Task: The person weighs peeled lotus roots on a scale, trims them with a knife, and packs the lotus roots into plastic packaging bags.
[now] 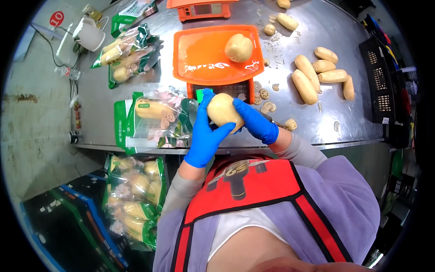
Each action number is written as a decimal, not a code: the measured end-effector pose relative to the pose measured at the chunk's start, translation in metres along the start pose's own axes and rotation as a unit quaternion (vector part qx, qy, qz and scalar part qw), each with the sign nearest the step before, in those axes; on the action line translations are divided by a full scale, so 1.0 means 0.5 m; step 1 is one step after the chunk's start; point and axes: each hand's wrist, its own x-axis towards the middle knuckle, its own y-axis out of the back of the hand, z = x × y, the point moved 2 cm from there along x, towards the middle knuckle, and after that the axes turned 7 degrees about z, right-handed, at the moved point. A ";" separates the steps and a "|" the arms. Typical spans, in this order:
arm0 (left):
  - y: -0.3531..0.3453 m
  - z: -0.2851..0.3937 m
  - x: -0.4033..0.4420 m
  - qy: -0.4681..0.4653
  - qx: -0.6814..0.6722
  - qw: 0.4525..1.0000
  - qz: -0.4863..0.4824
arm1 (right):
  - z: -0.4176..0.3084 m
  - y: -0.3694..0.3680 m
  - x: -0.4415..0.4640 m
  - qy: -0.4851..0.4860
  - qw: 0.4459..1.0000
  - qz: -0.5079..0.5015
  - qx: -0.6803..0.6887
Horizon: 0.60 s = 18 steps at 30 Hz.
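Observation:
Both my hands, in blue gloves, hold a thick, pale lotus root section [221, 110] in front of the scale. My left hand [205, 133] is closed around its left and lower side. Over its right side curve the fingers of my right hand [257, 121]. Just beyond, an orange scale tray [195, 52] carries another round lotus root piece [239, 48]. Cut lotus root slices [268, 107] lie to the right of the scale. A green and clear bag [130, 122] with lotus root inside lies left of my hands.
Several whole lotus roots [304, 86] lie on the metal table [290, 50] at right. More filled bags [129, 56] are at back left, and others [136, 195] sit below the table edge. A black crate [376, 75] stands at the right edge; a second orange scale [199, 10] is behind.

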 end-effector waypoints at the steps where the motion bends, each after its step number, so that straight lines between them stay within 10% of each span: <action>1: 0.001 0.002 0.001 -0.005 -0.002 1.000 0.000 | -0.017 -0.006 -0.007 0.021 1.000 -0.020 -0.006; 15: 0.089 0.026 0.005 0.034 0.019 0.997 0.068 | 0.001 0.344 -0.093 -0.056 0.974 0.149 0.164; 18: 0.107 0.049 0.005 0.041 0.020 0.995 0.087 | -0.126 0.562 -0.191 0.194 0.909 0.324 0.178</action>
